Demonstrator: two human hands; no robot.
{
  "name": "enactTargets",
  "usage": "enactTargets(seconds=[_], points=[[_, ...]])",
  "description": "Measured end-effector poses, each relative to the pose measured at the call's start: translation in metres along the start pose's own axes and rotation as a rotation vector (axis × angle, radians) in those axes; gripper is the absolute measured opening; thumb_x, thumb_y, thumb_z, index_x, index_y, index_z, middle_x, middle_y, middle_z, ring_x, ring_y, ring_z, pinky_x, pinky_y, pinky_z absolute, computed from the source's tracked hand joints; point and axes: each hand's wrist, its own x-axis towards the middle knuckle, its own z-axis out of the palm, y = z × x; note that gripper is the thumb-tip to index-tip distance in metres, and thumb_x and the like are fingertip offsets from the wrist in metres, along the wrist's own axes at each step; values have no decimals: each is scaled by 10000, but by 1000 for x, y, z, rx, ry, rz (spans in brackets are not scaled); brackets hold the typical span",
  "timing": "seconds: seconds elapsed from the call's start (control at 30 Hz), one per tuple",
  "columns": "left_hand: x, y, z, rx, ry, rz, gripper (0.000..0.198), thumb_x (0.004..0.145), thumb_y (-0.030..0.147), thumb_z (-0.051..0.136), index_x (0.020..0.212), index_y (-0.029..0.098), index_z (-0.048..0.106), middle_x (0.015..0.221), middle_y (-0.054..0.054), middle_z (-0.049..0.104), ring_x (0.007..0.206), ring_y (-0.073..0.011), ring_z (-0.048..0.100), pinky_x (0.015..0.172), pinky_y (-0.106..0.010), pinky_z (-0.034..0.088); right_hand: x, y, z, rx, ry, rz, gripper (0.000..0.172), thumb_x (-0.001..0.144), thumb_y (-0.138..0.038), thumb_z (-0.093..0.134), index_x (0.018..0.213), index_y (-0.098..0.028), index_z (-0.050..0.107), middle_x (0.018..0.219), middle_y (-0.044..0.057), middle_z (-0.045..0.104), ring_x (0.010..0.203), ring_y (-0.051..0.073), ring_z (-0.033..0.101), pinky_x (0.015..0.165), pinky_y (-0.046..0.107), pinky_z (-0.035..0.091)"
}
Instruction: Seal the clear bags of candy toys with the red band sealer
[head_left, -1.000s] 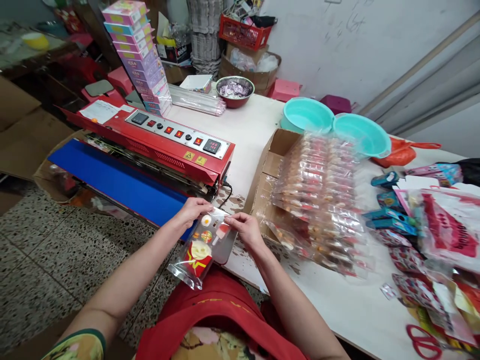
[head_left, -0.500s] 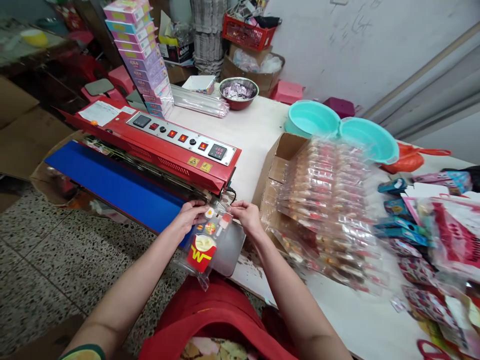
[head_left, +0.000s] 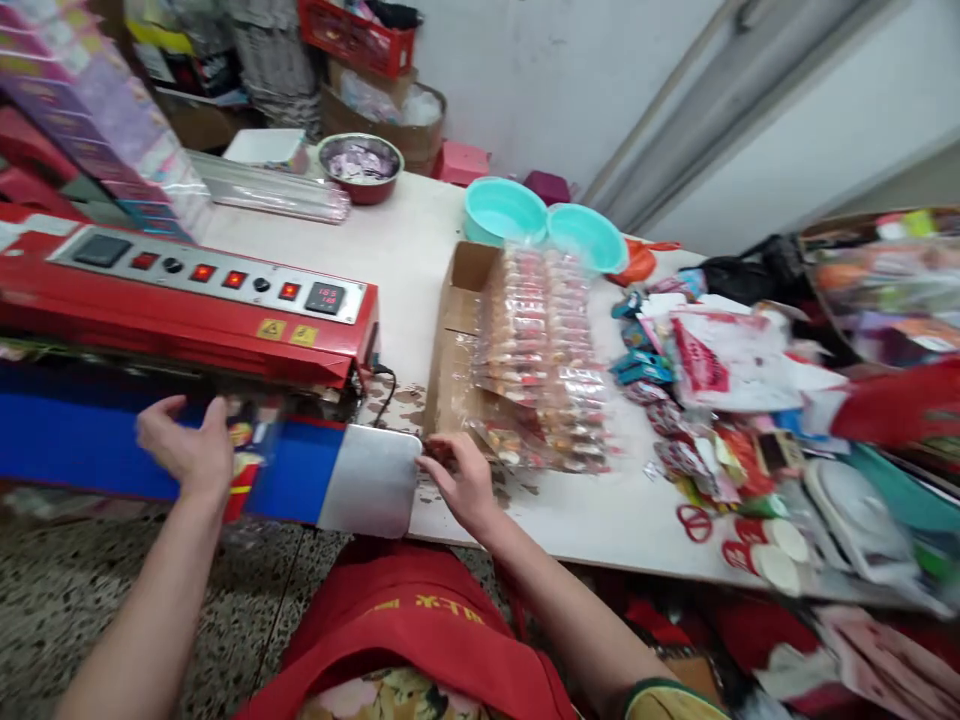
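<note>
The clear packet, pinched two-handed a second ago, now lies on the blue belt beside the spread, seemingly released left hand, so its placing looks done, while whether the right hand, by the cardboard box, grasps anything I cannot tell.

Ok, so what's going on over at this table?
A person is working at a red machine with a blue belt. The left hand is at the belt, right beside a clear packet on it; whether they touch is hard to tell. The right hand is near the metal plate and the cardboard box. Rows of packets are bunched at the box, and the machine's display is lit.
</note>
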Motion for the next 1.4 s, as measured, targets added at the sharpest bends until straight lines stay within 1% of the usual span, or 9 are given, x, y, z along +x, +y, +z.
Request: enactTargets(seconds=[0.07,0.17,0.27,0.4,0.63,0.8,0.97,1.2,1.4], points=[[-40,11,2,59,1,421,350,678,299,762,945,220,551,1073,-62,622,1107,-294,544,1027,-544,371,-33,15,-48,-256,134,-167,220,828,-338,684,1016,-251,610,905,64,682,869,227,635,806,397,517],[-139,47,17,-142,-484,896,248,825,250,633,1062,217,571,1067,-87,615,1058,-245,579,940,-426,473,-66,41,-107,-592,279,-306,281,802,-292,719,1055,-261,599,966,73,672,957,244,617,864,415,500],[-233,87,48,-205,-914,1318,377,852,225,599,1224,273,558,1312,-105,533,1248,-260,478,1012,-413,436,-75,62,-140,-882,211,-278,235,826,-284,691,1052,-254,635,1131,113,638,1128,273,541,957,426,451],[-271,115,87,-101,-1102,1520,265,857,119,536,1062,235,655,1442,-113,455,1364,-332,355,1048,-538,362,-65,75,-156,-1095,37,-178,87,841,-204,653,920,-222,683,1356,133,536,1312,329,387,1047,492,357],[-184,178,78,-246,-1307,1158,106,822,291,654,791,190,657,1387,-99,510,1334,-328,379,1073,-535,310,-4,15,-192,-731,-38,-284,157,855,-366,650,778,-230,656,1287,90,619,1292,287,468,1061,483,388],[-145,213,45,-538,-1577,400,169,782,329,674,813,165,641,848,-45,673,790,-163,622,755,-302,485,49,-46,-186,-128,-7,-220,193,836,-358,675,697,-227,650,902,55,749,939,233,698,831,390,558],[-128,189,34,-691,-1373,12,305,684,314,745,928,139,690,759,-26,674,695,-120,590,676,-240,468,80,-54,-134,194,102,-14,199,709,-393,779,696,-205,715,777,39,750,755,206,706,709,345,577],[-111,152,26,-707,-1017,-196,337,666,467,725,704,143,642,690,-23,658,599,-128,577,562,-240,468,98,-63,-85,293,-9,101,219,645,-398,816,691,-200,733,727,40,741,653,171,663,610,298,533],[-106,102,42,-479,-856,-171,266,744,416,610,639,172,598,576,3,603,520,-119,522,479,-218,352,103,-41,-41,368,-215,246,295,547,-415,857,635,-178,705,650,40,712,587,157,623,568,285,498]])
